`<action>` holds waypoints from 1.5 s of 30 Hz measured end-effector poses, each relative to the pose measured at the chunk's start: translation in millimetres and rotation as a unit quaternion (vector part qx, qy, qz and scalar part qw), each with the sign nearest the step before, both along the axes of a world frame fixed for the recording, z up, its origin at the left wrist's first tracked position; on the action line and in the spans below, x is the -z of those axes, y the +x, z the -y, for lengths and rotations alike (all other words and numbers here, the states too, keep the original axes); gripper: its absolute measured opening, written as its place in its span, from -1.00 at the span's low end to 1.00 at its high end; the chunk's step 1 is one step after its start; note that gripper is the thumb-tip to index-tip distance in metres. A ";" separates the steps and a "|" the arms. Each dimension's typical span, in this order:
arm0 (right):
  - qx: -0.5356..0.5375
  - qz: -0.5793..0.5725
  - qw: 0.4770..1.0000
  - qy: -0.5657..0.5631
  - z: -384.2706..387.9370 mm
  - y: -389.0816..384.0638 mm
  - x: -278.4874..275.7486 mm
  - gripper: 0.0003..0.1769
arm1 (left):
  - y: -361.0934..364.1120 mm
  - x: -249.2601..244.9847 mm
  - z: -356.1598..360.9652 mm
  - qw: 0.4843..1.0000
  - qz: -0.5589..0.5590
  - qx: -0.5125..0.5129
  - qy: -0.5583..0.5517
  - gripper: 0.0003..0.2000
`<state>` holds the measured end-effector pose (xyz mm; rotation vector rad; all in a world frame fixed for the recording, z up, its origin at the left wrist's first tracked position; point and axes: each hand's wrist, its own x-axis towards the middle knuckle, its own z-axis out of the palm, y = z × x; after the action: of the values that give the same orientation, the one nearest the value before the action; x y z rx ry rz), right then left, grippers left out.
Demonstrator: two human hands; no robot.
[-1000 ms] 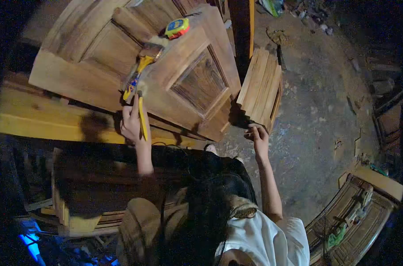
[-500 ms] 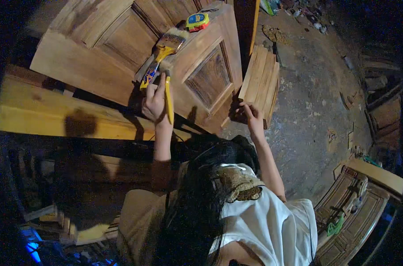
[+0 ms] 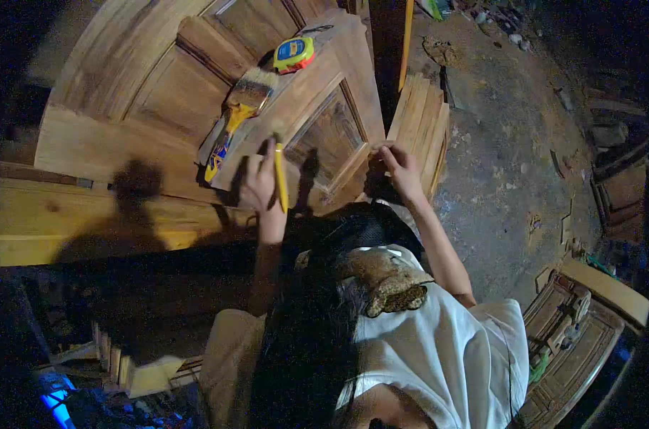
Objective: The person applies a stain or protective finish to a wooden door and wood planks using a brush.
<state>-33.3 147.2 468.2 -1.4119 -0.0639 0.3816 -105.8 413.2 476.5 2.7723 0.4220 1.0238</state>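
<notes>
A small paintbrush with a yellow handle is in my left hand, its bristles pointing away from me over the panelled wooden door. My left fingers close around it, slightly blurred. On the door, just left of that hand, lies a wide paintbrush with a yellow ferrule area and brown-stained bristles. Beyond it sits a yellow-green and red tape measure. My right hand is at the door's right edge, thumb and forefinger close together. Its other fingers curl in shadow, and whatever they hold is hidden.
A stack of light wooden boards stands beyond my right hand. A yellowish beam runs along the door's near side. Another panelled wooden piece lies at lower right with objects on it. Debris is scattered on the concrete floor.
The view has shifted, and the door with its brush and tape measure appears farther left. My left hand has moved slightly nearer me with the small brush. My right fingers have come to the door edge.
</notes>
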 end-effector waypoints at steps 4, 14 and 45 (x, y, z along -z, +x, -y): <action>-0.224 0.195 0.944 -0.144 -23.8 8.9 -36.4 -0.46 | 16.4 -15.0 44.5 0.994 -0.067 -0.040 -0.082 -0.72; -0.146 0.372 0.890 -0.221 -90.3 -10.1 -35.2 -0.29 | 17.2 0.7 60.2 0.871 0.002 0.007 -0.491 -0.68; 0.042 0.380 0.924 -0.028 -26.2 163.5 -37.8 -0.78 | -21.2 -36.1 7.3 0.945 -0.101 -0.227 -0.213 -0.71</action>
<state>130.3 173.4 506.0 -1.5432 -0.6267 -0.2595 -127.0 405.9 512.7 2.4346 1.1975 0.6135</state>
